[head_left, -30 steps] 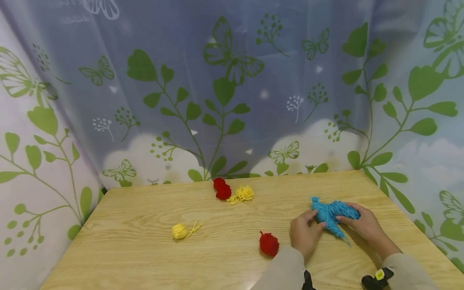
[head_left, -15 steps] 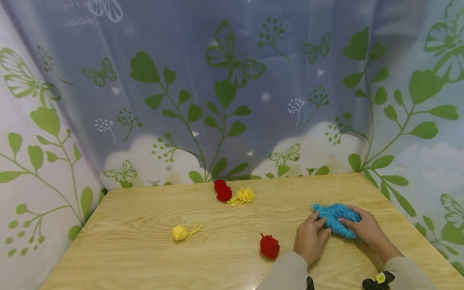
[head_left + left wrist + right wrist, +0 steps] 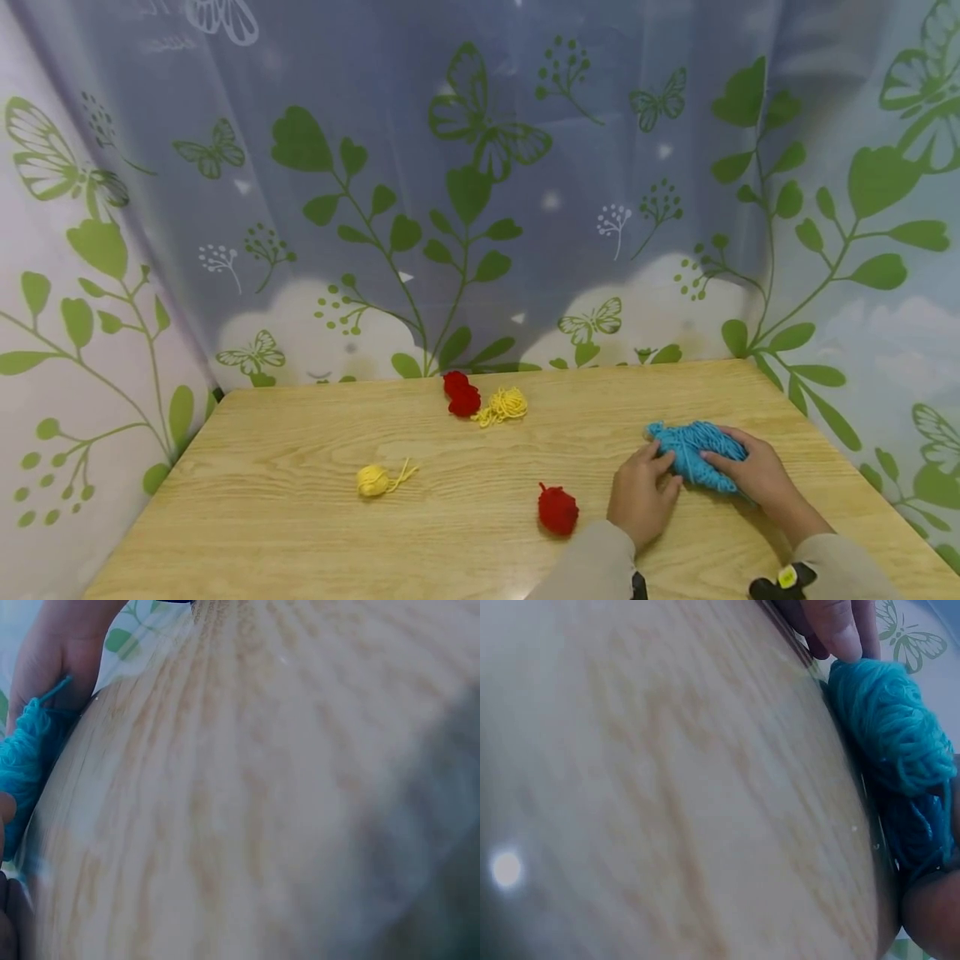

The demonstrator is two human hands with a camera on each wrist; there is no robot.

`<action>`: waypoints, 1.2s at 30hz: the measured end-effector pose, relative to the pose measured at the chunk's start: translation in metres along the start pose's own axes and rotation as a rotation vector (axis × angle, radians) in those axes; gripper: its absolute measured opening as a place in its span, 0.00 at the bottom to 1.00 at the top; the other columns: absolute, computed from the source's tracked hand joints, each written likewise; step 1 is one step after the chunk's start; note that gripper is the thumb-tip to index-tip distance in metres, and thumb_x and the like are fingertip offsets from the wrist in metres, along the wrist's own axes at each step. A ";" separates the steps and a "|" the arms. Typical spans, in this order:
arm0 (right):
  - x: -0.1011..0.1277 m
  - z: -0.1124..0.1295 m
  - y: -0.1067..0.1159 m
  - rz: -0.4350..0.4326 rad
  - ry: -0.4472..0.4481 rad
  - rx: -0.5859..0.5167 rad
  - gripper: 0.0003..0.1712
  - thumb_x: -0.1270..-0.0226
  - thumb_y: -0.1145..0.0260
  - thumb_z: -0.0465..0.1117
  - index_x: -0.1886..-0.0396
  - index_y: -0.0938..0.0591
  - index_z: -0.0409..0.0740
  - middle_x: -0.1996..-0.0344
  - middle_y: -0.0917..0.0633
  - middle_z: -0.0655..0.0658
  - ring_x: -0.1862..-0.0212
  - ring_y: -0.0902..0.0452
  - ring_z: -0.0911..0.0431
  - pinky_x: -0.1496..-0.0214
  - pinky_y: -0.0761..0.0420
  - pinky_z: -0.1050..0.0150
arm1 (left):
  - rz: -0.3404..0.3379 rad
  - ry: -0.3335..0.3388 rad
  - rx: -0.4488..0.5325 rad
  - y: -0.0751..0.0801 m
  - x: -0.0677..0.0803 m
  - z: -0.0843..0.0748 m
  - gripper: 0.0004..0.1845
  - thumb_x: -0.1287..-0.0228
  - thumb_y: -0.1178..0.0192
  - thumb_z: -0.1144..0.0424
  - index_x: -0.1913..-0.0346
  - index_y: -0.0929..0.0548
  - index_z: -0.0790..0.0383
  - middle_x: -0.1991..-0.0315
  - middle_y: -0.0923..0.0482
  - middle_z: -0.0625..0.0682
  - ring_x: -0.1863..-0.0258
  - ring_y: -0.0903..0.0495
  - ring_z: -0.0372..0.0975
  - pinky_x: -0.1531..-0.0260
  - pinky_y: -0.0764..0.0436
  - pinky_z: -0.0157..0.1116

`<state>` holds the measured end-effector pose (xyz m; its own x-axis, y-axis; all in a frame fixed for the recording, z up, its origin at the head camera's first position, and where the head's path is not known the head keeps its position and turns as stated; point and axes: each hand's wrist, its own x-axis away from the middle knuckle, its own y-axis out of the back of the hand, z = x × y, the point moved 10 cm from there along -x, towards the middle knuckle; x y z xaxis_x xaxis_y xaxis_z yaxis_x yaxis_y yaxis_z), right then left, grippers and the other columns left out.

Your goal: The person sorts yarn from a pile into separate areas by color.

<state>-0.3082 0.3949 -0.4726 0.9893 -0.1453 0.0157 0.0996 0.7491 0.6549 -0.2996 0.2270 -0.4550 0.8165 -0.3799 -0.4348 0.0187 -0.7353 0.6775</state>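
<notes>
I count five bundles of yarn on the wooden desk (image 3: pixel 300 467): one blue, two red, two yellow. The blue yarn bundle (image 3: pixel 693 454) lies near the desk's right side, flat on the wood, and it sits between my two hands. My left hand (image 3: pixel 641 496) rests on the desk at the bundle's left end, fingers bent, with the fingertips (image 3: pixel 660 462) touching the yarn; I cannot tell whether it truly pinches the strands or only presses them. My right hand (image 3: pixel 757 475) lies over the bundle's right end, its fingers curled onto the yarn and holding it down. The right wrist view shows the blue strands packed against the desk with a fingertip of the other hand at their edge.

One red yarn ball (image 3: pixel 557 509) sits just left of my left hand, apart from it. The second red yarn ball (image 3: pixel 460 395) lies at the far edge, touching a loose yellow yarn tangle (image 3: pixel 504 404). A small yellow yarn ball (image 3: pixel 372 480) with a short tail lies alone toward the desk's left middle.

A printed curtain (image 3: pixel 465 183) with green leaves and butterflies hangs behind the desk.
</notes>
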 end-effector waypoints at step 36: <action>0.004 0.006 -0.001 -0.007 0.049 -0.029 0.43 0.33 0.36 0.53 0.32 0.38 0.26 0.34 0.40 0.21 0.34 0.47 0.25 0.38 0.38 0.32 | 0.259 0.055 0.095 0.113 -0.015 0.008 0.26 0.38 0.34 0.54 0.37 0.23 0.52 0.34 0.30 0.51 0.37 0.29 0.43 0.41 0.25 0.38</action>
<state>-0.3054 0.3902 -0.4685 0.9925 -0.1195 -0.0264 0.1091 0.7666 0.6328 -0.3147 0.1450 -0.3768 0.8172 -0.5329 -0.2194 -0.2471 -0.6680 0.7020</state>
